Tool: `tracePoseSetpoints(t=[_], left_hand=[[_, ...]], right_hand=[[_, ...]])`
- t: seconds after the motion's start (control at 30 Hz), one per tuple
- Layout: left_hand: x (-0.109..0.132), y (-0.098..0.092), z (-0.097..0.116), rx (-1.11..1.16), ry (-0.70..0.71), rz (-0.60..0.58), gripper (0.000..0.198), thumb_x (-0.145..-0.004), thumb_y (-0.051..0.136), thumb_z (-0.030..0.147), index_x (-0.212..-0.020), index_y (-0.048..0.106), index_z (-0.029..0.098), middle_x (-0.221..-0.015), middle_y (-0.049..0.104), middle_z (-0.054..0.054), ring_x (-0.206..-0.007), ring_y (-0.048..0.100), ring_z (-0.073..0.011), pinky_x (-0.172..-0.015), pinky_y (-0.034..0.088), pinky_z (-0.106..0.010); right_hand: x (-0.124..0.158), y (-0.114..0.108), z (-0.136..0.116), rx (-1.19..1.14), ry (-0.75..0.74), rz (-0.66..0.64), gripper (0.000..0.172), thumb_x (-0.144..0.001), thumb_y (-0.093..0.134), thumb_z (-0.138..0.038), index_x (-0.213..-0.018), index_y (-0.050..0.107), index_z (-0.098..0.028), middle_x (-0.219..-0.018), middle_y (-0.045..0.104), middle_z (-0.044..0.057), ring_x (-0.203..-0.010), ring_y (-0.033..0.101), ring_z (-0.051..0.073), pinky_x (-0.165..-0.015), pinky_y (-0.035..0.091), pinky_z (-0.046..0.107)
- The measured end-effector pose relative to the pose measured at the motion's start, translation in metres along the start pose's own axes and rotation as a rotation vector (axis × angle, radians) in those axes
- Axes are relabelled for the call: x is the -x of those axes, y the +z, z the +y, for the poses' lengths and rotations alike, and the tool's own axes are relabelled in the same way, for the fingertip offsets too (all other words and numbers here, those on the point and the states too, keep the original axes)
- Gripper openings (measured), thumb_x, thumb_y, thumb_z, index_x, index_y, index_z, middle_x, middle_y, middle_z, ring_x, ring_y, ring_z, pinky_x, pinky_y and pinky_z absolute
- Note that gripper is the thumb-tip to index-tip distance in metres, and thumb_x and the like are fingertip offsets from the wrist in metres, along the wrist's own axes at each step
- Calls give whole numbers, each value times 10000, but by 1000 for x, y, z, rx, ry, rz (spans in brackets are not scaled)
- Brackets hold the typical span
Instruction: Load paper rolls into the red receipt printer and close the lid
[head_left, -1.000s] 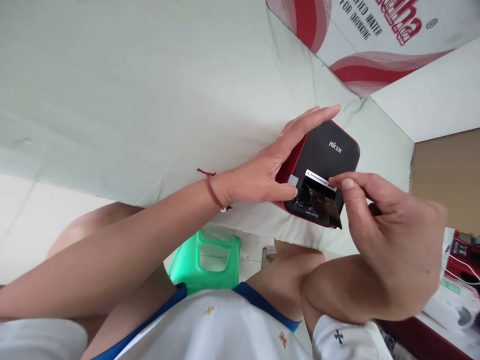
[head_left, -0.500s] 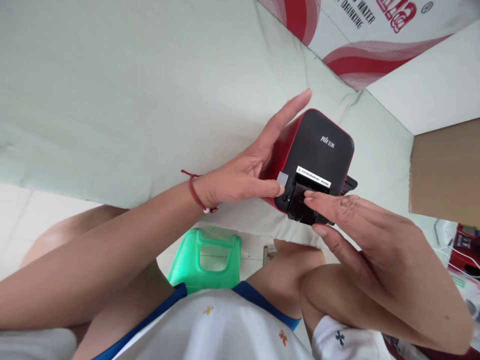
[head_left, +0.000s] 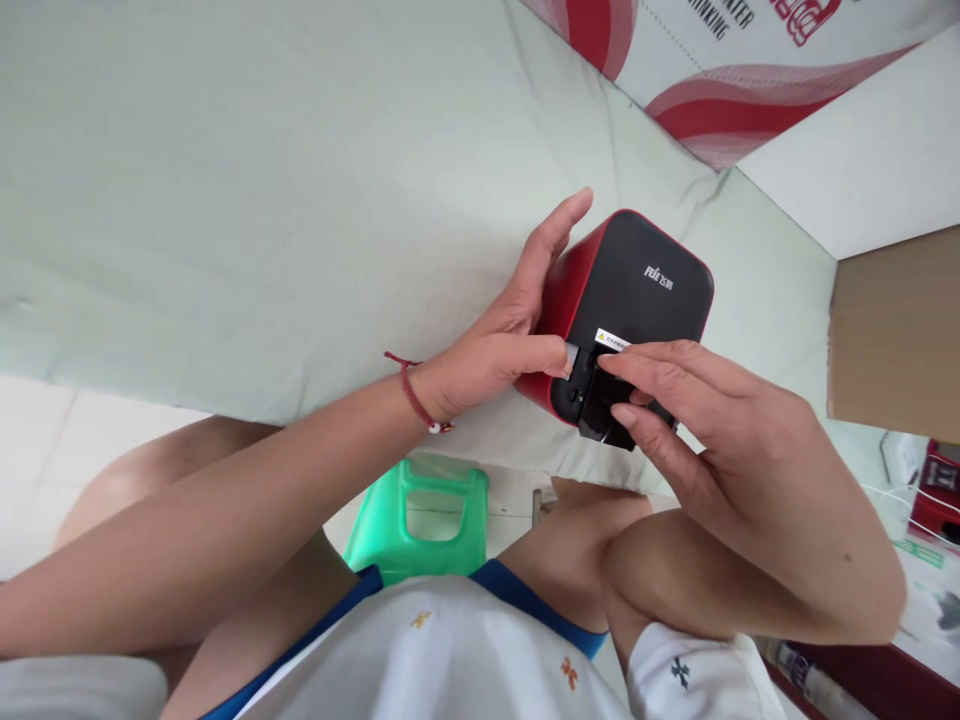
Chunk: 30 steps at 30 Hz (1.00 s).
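A boxy red and black receipt printer [head_left: 646, 285] stands on the cloth-covered table, its dark face with a white logo turned toward me. My left hand [head_left: 501, 335] holds the red side; the thumb presses on the grey button [head_left: 573, 359], and one finger stretches along the far side. On the lower part of the dark face, a glossy black flap [head_left: 602, 412] sits under a white warning strip [head_left: 611, 341]. My right hand [head_left: 705, 435] has its fingertips bent against this flap, thumb and forefinger slightly apart. That hand covers part of the flap and strip.
A white and red carton [head_left: 720, 100] stands at the upper right, beside a brown cardboard surface [head_left: 892, 340]. Below the table edge is a green plastic stool [head_left: 450, 550]. A red device [head_left: 937, 490] and white cables lie at the right edge.
My right hand has moved up and left over the flap, now hiding part of the warning strip. My left thumb has shifted up onto the grey button.
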<state>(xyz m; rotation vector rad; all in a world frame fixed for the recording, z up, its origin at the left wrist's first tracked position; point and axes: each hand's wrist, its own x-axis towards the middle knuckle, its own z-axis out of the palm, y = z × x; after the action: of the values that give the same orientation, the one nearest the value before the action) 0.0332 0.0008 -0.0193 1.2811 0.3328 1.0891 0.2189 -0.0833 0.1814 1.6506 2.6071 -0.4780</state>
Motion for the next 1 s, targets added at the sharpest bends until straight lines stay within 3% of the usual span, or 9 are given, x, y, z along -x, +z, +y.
tracePoseSetpoints(t=[0.2,0.4,0.53,0.67,0.77,0.87,1.0], left_hand=[[-3,-4,4,-83,-48,-11,1151,-883,791,502,-1858,182,552,-2020,83,232,-1924,-130,-321,-1594,71,-570],[-1,-5,-4,-36,-40,-11,1083,-874,807,497,-1812,278,613,-2015,148,226,-1933,34,-317,-1581,224,-545],[2,-3,-13,0,-58,-27,1127,-842,828,570,-1827,281,560,-2000,262,162,-1914,143,-390,-1559,286,-583],[6,-1,-12,-2,-92,-42,1087,-835,839,571,-1808,356,525,-1973,356,132,-1854,305,-449,-1518,378,-582],[9,0,-4,30,-109,-36,1010,-869,832,489,-1792,421,489,-1980,346,114,-1839,336,-451,-1544,326,-586],[10,0,4,10,-107,-39,994,-870,843,459,-1781,446,449,-1983,345,76,-1850,302,-468,-1564,264,-620],[10,-4,6,-26,-140,-61,987,-885,834,457,-1784,427,466,-1996,312,74,-1860,292,-464,-1542,322,-636]], right_hand=[[2,0,4,-14,-30,6,311,-1199,581,-188,-1418,799,-157,-1415,877,136,-1201,869,312,-989,735,458],[6,-3,0,-32,-28,24,316,-1202,581,-207,-1414,815,-211,-1367,906,89,-1215,877,309,-1004,731,448],[-11,6,10,11,186,154,313,-1191,602,-274,-1358,863,-229,-1239,932,88,-1057,896,309,-962,716,448],[-37,26,29,37,381,122,344,-1135,604,-272,-1339,880,-245,-1274,919,111,-1073,881,358,-989,689,534],[-50,35,36,108,426,80,405,-1066,654,-244,-1416,857,-243,-1394,891,126,-1155,862,407,-1024,675,605],[-57,40,36,228,452,24,429,-1049,672,-278,-1438,853,-272,-1405,877,149,-1107,851,438,-945,673,596],[-60,39,39,279,461,-28,377,-1025,684,-294,-1349,874,-261,-1322,868,177,-1057,838,443,-889,658,563]])
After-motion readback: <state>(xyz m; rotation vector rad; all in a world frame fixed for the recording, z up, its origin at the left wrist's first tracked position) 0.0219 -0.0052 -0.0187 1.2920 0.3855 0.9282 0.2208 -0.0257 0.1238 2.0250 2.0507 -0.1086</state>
